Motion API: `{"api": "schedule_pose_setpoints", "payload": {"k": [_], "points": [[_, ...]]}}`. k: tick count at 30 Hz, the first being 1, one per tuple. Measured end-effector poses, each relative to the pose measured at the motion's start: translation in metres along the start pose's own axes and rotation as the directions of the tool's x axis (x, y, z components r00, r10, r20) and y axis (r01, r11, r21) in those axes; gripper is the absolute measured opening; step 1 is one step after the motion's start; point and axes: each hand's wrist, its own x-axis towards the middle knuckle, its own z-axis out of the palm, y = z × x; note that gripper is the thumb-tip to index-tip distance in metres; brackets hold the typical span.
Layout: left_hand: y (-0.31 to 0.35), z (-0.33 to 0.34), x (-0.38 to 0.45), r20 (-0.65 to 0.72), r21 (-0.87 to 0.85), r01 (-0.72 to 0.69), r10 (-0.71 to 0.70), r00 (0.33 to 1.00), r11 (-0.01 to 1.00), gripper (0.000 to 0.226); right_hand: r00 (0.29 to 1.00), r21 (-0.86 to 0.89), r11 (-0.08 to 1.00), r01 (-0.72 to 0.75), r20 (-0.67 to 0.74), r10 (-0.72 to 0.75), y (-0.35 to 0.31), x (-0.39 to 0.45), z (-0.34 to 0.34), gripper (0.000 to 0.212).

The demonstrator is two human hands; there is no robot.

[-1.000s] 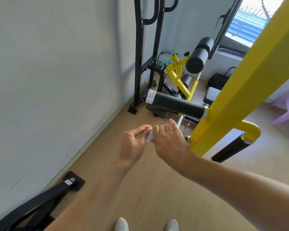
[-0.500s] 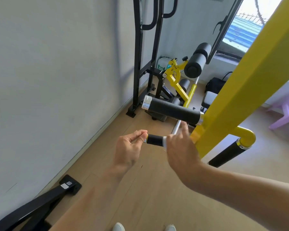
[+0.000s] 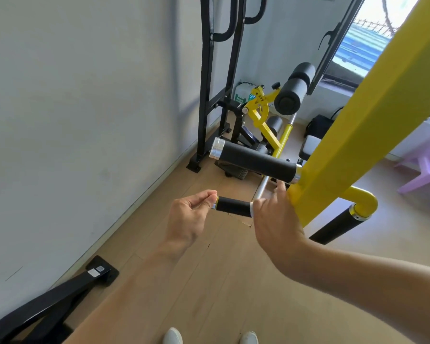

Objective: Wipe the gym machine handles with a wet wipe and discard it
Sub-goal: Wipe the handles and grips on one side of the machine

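From the head camera we look down at a short black foam-covered handle [image 3: 233, 206] with a silver cap at its free end, sticking out sideways from the slanted yellow steel beam [image 3: 372, 135] of the gym machine. Our left hand [image 3: 189, 219] pinches the capped tip of that handle between thumb and fingertips. Our right hand [image 3: 276, 219] is wrapped around the handle's inner end, right against the beam, with its fingers closed over the grip. A thin white edge shows at the right hand where it meets the foam; we cannot tell whether it is the wet wipe or a metal ring.

Above, a longer black foam handle [image 3: 256, 161] with a silver end cap juts from the same beam, untouched. A third black grip [image 3: 338, 225] hangs from a yellow elbow on the far side. The pale wall [image 3: 85, 120] stands to the left, above the wooden floor [image 3: 221, 281].
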Motion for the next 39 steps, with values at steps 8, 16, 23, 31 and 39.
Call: {"api": "schedule_pose_setpoints", "payload": {"k": [8,16,23,31,39], "points": [[0.003,0.0,-0.004,0.006,0.08,-0.077,0.077,0.997,0.994,0.023,0.972,0.395,0.908,0.138,-0.23,-0.047,-0.038,0.032,-0.008,0.029],[0.007,0.008,-0.002,-0.052,0.049,-0.072,0.074,0.996,0.996,0.024,0.997,0.177,0.982,0.06,-0.064,-0.049,-0.018,0.022,0.001,0.034],[0.011,0.001,0.002,-0.031,0.062,-0.039,0.041,0.999,0.997,0.023,0.986,0.252,0.965,0.075,-0.16,-0.035,-0.019,0.031,0.004,0.031],[0.022,0.008,-0.003,-0.034,0.111,0.002,0.002,0.999,0.994,0.023,0.936,0.292,0.913,0.285,-0.292,-0.199,0.039,-0.025,-0.041,0.02],[0.092,-0.007,-0.009,-0.2,-0.218,-0.229,0.186,0.962,0.949,0.033,0.643,0.719,0.63,0.292,-0.635,0.427,0.09,-0.008,-0.09,0.039]]}}
